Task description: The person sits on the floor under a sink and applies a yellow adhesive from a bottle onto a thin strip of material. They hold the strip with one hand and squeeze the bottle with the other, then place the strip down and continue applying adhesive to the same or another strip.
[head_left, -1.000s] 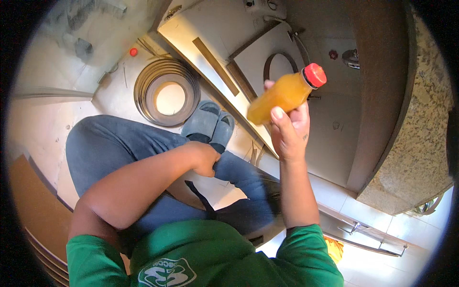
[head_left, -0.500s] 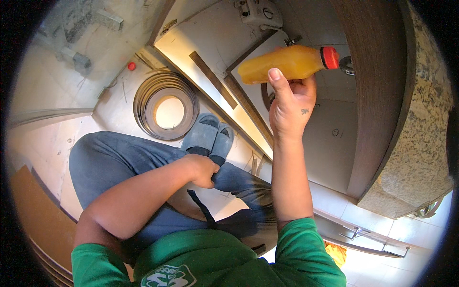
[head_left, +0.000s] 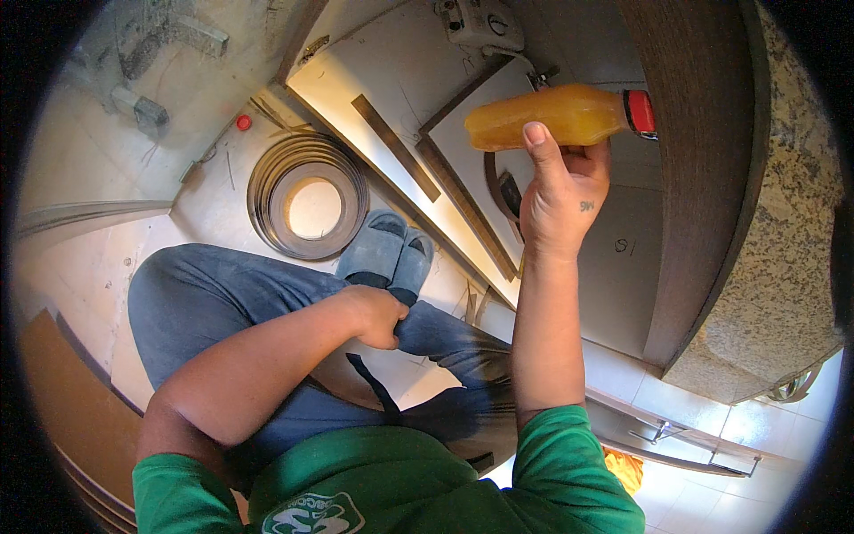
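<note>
My right hand [head_left: 569, 187] is wrapped round a plastic bottle [head_left: 543, 117] of cloudy yellow-orange liquid. The bottle lies nearly level, its red cap [head_left: 638, 111] pointing right. My thumb is pressed on the near side; most of the other fingers are hidden behind the bottle. My left hand [head_left: 378, 316] rests low between my legs, against the blue trousers [head_left: 231, 280] and just below a grey slide sandal [head_left: 374, 249]. Its fingers are curled closed, and whatever they hold, if anything, is hidden.
A coil of brown edging strip [head_left: 267, 196] lies on the floor beside my feet. White panels with a narrow dark strip [head_left: 396, 147] lie ahead. To the right stand a dark wood panel [head_left: 703, 178] and a speckled stone slab [head_left: 774, 258]. A small red cap [head_left: 244, 123] lies far left.
My right hand has moved a little to the right with the bottle. The bottle's cap end now reaches the dark wood panel's edge in the picture. My left hand has stayed put.
</note>
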Action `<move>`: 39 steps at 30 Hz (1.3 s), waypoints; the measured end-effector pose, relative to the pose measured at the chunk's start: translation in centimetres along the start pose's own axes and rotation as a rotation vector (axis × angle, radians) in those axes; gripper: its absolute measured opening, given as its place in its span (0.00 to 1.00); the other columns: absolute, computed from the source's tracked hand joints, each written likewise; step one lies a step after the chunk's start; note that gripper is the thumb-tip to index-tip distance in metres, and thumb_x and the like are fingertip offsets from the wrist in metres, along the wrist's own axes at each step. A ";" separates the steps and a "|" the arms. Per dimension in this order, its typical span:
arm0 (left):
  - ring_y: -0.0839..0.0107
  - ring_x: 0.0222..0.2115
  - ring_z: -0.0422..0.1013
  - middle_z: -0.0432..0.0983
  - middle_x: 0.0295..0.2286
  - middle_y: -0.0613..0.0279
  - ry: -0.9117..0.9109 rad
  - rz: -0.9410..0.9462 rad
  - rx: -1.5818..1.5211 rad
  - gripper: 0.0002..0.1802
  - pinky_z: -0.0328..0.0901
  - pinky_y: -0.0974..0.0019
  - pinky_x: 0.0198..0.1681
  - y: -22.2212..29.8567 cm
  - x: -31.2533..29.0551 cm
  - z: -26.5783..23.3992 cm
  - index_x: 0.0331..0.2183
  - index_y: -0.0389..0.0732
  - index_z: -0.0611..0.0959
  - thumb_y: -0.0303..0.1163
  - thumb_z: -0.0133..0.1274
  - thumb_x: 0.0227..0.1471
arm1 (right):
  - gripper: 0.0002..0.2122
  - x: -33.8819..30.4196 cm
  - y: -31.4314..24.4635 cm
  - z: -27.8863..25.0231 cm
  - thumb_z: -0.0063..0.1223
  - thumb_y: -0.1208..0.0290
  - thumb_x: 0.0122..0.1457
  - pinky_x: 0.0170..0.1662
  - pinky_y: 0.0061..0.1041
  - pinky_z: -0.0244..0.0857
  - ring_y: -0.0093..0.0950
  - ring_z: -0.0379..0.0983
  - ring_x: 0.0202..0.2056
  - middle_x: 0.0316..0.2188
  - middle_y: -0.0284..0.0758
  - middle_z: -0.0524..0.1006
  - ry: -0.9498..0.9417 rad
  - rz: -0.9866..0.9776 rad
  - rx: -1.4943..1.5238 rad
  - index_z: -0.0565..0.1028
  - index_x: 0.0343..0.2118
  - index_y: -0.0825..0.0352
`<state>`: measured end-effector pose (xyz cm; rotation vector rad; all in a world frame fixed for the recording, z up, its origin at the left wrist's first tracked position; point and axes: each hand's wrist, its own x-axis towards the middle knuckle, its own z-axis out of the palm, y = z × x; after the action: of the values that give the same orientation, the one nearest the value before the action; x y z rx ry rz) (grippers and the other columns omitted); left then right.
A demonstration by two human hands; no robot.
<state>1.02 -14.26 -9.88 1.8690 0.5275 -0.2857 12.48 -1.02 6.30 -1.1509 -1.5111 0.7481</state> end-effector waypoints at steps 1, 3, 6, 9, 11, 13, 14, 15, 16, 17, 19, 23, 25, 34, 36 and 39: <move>0.53 0.50 0.75 0.79 0.49 0.51 0.003 0.004 -0.003 0.30 0.69 0.52 0.52 0.0 0.0 0.0 0.51 0.44 0.80 0.48 0.57 0.49 | 0.23 0.0 -0.1 0.0 0.70 0.72 0.54 0.52 0.27 0.68 0.26 0.76 0.45 0.42 0.34 0.79 -0.005 0.006 0.007 0.72 0.51 0.68; 0.53 0.50 0.74 0.79 0.49 0.51 0.000 0.003 0.011 0.30 0.69 0.52 0.52 0.1 0.0 0.0 0.51 0.44 0.80 0.48 0.57 0.49 | 0.23 0.2 -0.3 0.2 0.70 0.72 0.54 0.52 0.27 0.68 0.25 0.76 0.44 0.42 0.34 0.79 -0.011 0.011 -0.015 0.72 0.51 0.68; 0.53 0.51 0.74 0.79 0.49 0.51 0.004 0.001 0.003 0.30 0.69 0.52 0.53 0.0 0.0 0.0 0.51 0.43 0.80 0.48 0.57 0.49 | 0.24 0.7 -0.5 0.5 0.70 0.72 0.54 0.57 0.33 0.66 0.28 0.75 0.46 0.43 0.37 0.78 -0.069 0.023 -0.008 0.72 0.52 0.70; 0.53 0.51 0.74 0.78 0.49 0.51 0.001 -0.004 -0.003 0.29 0.69 0.53 0.53 0.0 0.0 -0.1 0.51 0.43 0.80 0.48 0.57 0.49 | 0.24 1.0 -0.1 1.0 0.70 0.72 0.54 0.55 0.32 0.67 0.27 0.75 0.44 0.42 0.37 0.78 -0.031 0.026 -0.017 0.72 0.52 0.70; 0.53 0.51 0.74 0.78 0.49 0.51 0.014 0.002 -0.006 0.29 0.69 0.53 0.53 0.0 0.0 -0.1 0.51 0.44 0.80 0.48 0.57 0.49 | 0.24 1.0 0.0 0.9 0.70 0.72 0.55 0.54 0.31 0.68 0.27 0.75 0.44 0.42 0.37 0.78 -0.013 0.021 -0.011 0.72 0.52 0.70; 0.53 0.51 0.74 0.78 0.49 0.51 0.019 0.005 -0.007 0.29 0.69 0.52 0.53 0.0 -0.1 -0.1 0.51 0.44 0.81 0.47 0.57 0.49 | 0.24 0.8 0.0 0.6 0.70 0.72 0.55 0.53 0.30 0.68 0.26 0.75 0.44 0.42 0.37 0.78 0.008 0.010 -0.030 0.73 0.52 0.70; 0.53 0.51 0.74 0.78 0.49 0.51 0.018 0.004 -0.009 0.29 0.69 0.52 0.53 0.0 -0.2 -0.2 0.51 0.44 0.81 0.47 0.57 0.49 | 0.23 0.5 -0.1 0.4 0.70 0.72 0.55 0.53 0.30 0.68 0.26 0.75 0.44 0.42 0.37 0.78 0.026 0.004 -0.050 0.73 0.52 0.70; 0.53 0.51 0.74 0.78 0.49 0.51 0.017 0.005 -0.007 0.29 0.69 0.52 0.53 0.0 -0.2 -0.2 0.51 0.44 0.81 0.47 0.57 0.49 | 0.23 0.3 -0.3 0.1 0.70 0.72 0.55 0.53 0.29 0.68 0.26 0.75 0.43 0.42 0.36 0.78 0.041 -0.001 -0.069 0.73 0.52 0.70; 0.53 0.51 0.74 0.78 0.49 0.51 0.016 0.006 -0.018 0.29 0.69 0.52 0.53 0.0 -0.2 -0.2 0.51 0.44 0.81 0.47 0.57 0.49 | 0.23 0.1 -0.4 -0.1 0.70 0.72 0.55 0.53 0.29 0.68 0.26 0.75 0.44 0.42 0.36 0.79 0.040 0.005 -0.074 0.73 0.52 0.70; 0.53 0.51 0.74 0.78 0.49 0.51 0.014 0.010 -0.022 0.29 0.69 0.52 0.53 0.0 -0.2 -0.3 0.51 0.43 0.81 0.47 0.57 0.49 | 0.23 -0.1 -0.6 -0.3 0.70 0.72 0.55 0.53 0.29 0.68 0.26 0.75 0.44 0.42 0.36 0.79 0.040 0.010 -0.079 0.73 0.52 0.70; 0.52 0.50 0.74 0.79 0.47 0.49 0.015 0.017 -0.019 0.30 0.69 0.51 0.52 -0.1 -0.2 -0.2 0.52 0.44 0.80 0.48 0.57 0.49 | 0.22 -0.1 -0.8 -0.4 0.69 0.72 0.55 0.53 0.28 0.68 0.26 0.76 0.44 0.42 0.36 0.79 0.020 0.011 -0.083 0.73 0.51 0.70; 0.49 0.48 0.75 0.80 0.45 0.47 0.021 0.036 -0.002 0.32 0.69 0.49 0.50 -0.3 0.1 0.0 0.54 0.45 0.77 0.49 0.58 0.49 | 0.21 0.6 -0.8 0.5 0.70 0.71 0.55 0.51 0.26 0.68 0.25 0.75 0.43 0.42 0.35 0.79 -0.025 0.022 -0.065 0.74 0.50 0.70; 0.49 0.48 0.75 0.80 0.45 0.47 0.022 0.039 -0.002 0.32 0.69 0.49 0.50 -0.4 0.2 0.1 0.54 0.45 0.77 0.49 0.58 0.49 | 0.21 0.7 -0.7 1.1 0.70 0.72 0.55 0.50 0.26 0.69 0.25 0.76 0.43 0.42 0.36 0.79 -0.030 0.039 -0.048 0.74 0.50 0.71; 0.48 0.48 0.75 0.80 0.45 0.46 0.033 0.055 -0.013 0.33 0.69 0.49 0.51 -0.4 0.0 0.0 0.54 0.44 0.77 0.49 0.58 0.48 | 0.21 -0.4 -1.4 0.2 0.69 0.74 0.55 0.49 0.27 0.73 0.26 0.77 0.42 0.41 0.37 0.79 0.052 0.044 -0.126 0.74 0.50 0.72; 0.48 0.48 0.75 0.80 0.45 0.46 0.023 0.051 -0.006 0.33 0.69 0.50 0.51 -0.4 0.0 0.0 0.54 0.44 0.77 0.49 0.58 0.48 | 0.20 0.2 -1.4 0.6 0.69 0.74 0.55 0.48 0.27 0.73 0.26 0.77 0.43 0.40 0.37 0.79 0.025 0.039 -0.150 0.74 0.49 0.72; 0.49 0.48 0.75 0.79 0.46 0.46 0.032 0.058 -0.009 0.34 0.69 0.50 0.52 -0.5 0.1 -0.1 0.55 0.44 0.77 0.49 0.58 0.48 | 0.19 1.3 -1.0 2.0 0.69 0.73 0.55 0.48 0.27 0.72 0.25 0.77 0.41 0.39 0.37 0.79 -0.053 0.003 -0.071 0.75 0.48 0.72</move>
<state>0.85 -14.05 -10.28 1.8788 0.4950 -0.2152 10.25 0.09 7.16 -1.1949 -1.5917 0.7370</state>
